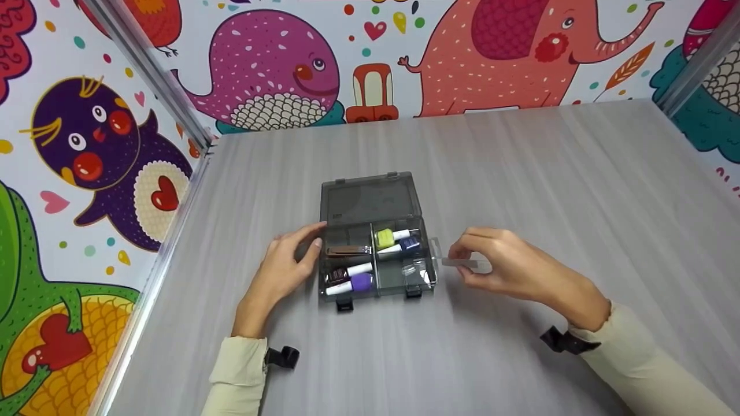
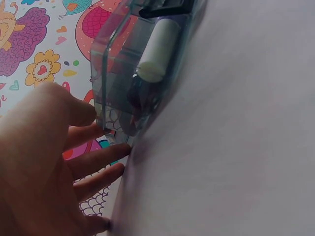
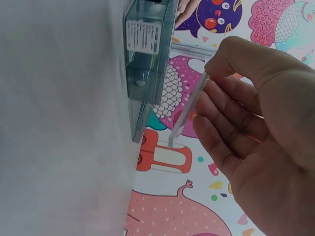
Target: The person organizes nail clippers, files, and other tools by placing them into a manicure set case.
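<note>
A smoky clear plastic organizer box (image 1: 370,199) lies on the table with its lid folded back. Its left side holds a nail clipper (image 1: 348,250), a dark nail polish bottle (image 1: 336,276) and a purple one (image 1: 361,282). At the upper right lie a yellow bottle (image 1: 385,237) and a blue bottle (image 1: 410,244). My left hand (image 1: 283,260) rests against the box's left side, fingers fairly straight. Just off the right side, my right hand (image 1: 509,263) pinches a thin clear plastic piece (image 3: 188,110) between thumb and fingers; its exact kind is unclear.
The box stands on a grey wood-grain table (image 1: 520,162). Cartoon-printed panels (image 1: 272,63) with metal edge strips border the back and left. A white barcode label (image 3: 143,37) sticks to the box's side. Two black latches (image 1: 344,304) hang at its front edge.
</note>
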`<state>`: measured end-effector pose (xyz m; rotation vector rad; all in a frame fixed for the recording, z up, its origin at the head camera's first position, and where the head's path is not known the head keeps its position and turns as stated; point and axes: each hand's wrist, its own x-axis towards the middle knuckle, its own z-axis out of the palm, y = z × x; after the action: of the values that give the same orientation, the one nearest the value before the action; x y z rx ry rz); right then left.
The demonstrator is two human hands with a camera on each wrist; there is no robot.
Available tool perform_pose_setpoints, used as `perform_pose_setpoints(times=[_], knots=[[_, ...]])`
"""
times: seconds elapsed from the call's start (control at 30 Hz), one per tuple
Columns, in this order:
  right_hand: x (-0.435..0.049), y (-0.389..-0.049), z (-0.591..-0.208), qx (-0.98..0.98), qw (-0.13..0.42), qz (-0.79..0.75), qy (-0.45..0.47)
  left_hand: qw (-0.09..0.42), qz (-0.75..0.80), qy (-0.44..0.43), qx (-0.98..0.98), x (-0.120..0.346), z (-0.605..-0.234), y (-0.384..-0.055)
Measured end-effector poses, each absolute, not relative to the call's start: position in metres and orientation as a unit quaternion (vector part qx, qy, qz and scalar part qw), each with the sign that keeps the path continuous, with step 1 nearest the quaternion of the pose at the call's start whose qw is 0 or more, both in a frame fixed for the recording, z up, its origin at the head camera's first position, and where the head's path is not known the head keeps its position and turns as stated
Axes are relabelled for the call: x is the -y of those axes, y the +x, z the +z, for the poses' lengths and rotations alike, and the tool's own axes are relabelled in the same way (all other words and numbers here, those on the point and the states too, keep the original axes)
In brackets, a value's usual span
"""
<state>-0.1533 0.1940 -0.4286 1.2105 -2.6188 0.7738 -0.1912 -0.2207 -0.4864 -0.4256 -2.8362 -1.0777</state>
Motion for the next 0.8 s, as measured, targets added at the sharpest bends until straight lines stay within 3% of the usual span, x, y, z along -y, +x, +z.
perform_pose_setpoints(times=[0.8], knots=[[-0.148,-0.168,-0.44,0.841,0.064,0.28,0.458,0.027,-0.344,-0.123,0.93,0.22,-0.484,-0.189]])
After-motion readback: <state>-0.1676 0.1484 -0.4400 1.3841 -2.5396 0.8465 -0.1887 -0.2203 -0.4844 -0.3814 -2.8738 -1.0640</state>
